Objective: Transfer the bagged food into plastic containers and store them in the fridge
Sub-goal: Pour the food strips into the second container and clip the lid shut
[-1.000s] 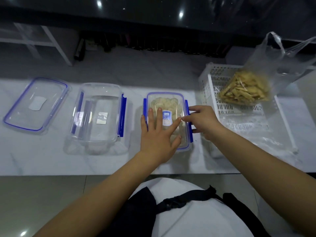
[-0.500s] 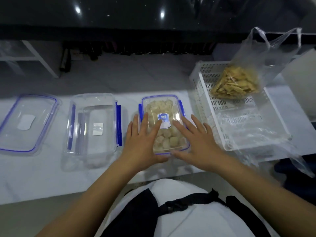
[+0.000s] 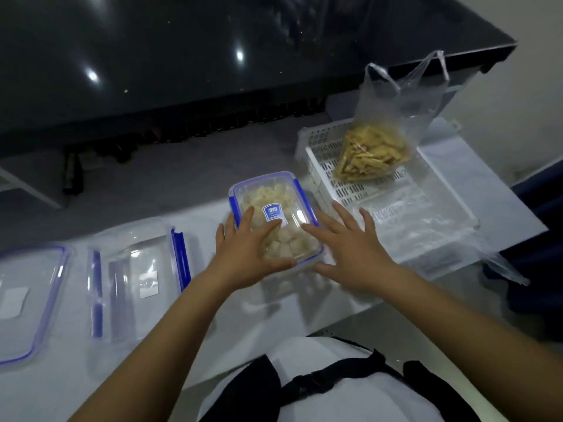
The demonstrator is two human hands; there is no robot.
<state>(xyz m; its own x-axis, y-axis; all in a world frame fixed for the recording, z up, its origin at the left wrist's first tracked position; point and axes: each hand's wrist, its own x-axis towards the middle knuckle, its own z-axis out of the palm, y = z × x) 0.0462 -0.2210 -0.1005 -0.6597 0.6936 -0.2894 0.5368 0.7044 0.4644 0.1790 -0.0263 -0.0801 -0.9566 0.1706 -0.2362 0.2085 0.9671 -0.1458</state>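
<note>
Label on lid — blue, unreadable

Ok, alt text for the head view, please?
Both hands, left and right, press flat on the lid of a filled container on a white counter. Left: an empty container. Right: bagged food in a basket.

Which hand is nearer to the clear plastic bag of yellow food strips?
Right. The right hand lies beside the white basket holding the bag; the left hand rests farther away, on the lidded container.
</note>
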